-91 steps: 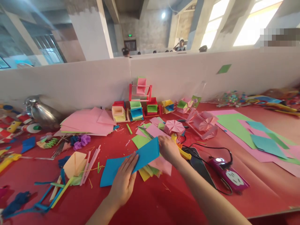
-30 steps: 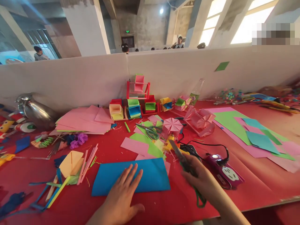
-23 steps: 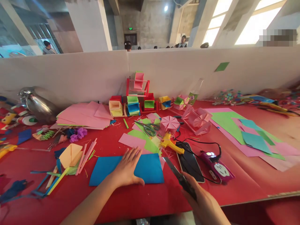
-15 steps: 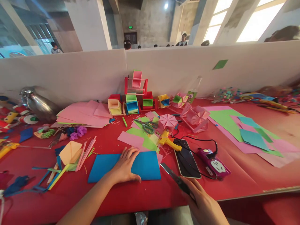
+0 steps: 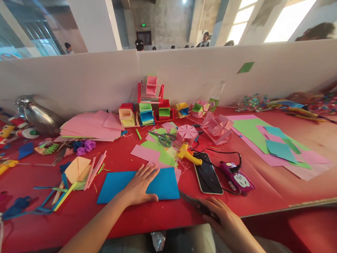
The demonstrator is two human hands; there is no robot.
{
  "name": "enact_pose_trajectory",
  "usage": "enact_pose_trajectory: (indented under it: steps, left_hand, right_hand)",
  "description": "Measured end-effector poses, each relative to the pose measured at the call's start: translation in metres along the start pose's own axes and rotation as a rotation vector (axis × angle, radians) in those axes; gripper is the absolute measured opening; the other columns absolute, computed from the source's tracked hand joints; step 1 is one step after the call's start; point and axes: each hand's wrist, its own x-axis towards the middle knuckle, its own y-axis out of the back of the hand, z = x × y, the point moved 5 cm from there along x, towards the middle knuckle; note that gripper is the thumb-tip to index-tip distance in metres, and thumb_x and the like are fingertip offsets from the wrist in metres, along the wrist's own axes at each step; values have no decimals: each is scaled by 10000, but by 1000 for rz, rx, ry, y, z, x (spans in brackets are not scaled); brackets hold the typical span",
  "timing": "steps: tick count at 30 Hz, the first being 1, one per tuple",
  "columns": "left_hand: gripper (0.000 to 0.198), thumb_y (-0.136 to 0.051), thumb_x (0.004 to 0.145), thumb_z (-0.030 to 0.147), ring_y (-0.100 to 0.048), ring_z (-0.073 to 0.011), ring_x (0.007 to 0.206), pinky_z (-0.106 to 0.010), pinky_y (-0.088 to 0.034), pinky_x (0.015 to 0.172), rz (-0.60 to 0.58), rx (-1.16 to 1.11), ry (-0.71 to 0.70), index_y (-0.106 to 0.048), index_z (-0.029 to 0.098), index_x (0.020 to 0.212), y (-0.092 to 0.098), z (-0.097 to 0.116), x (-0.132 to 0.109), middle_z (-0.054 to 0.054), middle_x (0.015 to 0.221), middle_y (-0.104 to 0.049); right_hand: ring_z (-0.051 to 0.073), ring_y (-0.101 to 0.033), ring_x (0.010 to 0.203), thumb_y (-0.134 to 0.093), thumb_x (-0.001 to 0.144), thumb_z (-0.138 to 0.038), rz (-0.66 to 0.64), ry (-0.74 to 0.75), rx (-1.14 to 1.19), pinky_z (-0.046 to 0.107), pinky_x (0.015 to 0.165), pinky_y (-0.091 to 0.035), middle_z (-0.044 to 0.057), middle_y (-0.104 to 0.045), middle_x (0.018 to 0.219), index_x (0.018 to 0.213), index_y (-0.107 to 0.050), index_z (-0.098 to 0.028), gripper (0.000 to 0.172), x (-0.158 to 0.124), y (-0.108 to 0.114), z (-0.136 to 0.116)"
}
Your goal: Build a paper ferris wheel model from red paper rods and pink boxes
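A folded blue sheet of paper (image 5: 165, 181) lies flat on the red table before me. My left hand (image 5: 140, 184) rests palm down across its middle, fingers stretched and a little apart, thumb near the lower edge. To the right of the sheet, my right hand (image 5: 221, 214) is closed around the dark handle of a utility knife (image 5: 193, 202). The knife's blade points up and left, its tip at the paper's right edge; I cannot tell whether it touches. Part of the handle is hidden by my fingers.
Beyond the paper lie a yellow glue gun (image 5: 188, 154), a phone (image 5: 207, 175), scissors (image 5: 164, 138) and paper scraps. A purple power strip (image 5: 237, 179) with black cords sits right. Pink paper stacks (image 5: 92, 126), paper models (image 5: 146, 114) and a metal pot (image 5: 39, 114) line the white partition (image 5: 105, 77).
My right hand has brought the knife slightly lower, its blade turning flatter towards the blue paper's right edge. My left hand has flattened and spread a little on the sheet. The view has shifted slightly.
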Motion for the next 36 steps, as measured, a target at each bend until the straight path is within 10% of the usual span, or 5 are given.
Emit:
enact_pose_trajectory:
  steps: [24,36]
  left_hand:
    - [965,-452,688,727,-154,-318,1360,-473,-185,1088,45,-28,107,-104,230,1438,-3,0,-18,-95,1488,-212]
    - [631,-380,852,569,-74,-275,1376,-485,-123,1097,-232,-13,-259,-169,354,1407,1,26,4,8,1505,-71]
  right_hand:
    - [219,-561,1008,-487,794,-220,-158,115,47,329,864,-441,71,-606,1086,1131,-613,-258,362,14,9,-15]
    - [215,-539,1009,-504,801,-227,-159,155,-32,334,878,-429,52,-612,1089,1091,-632,-271,320,14,12,-15]
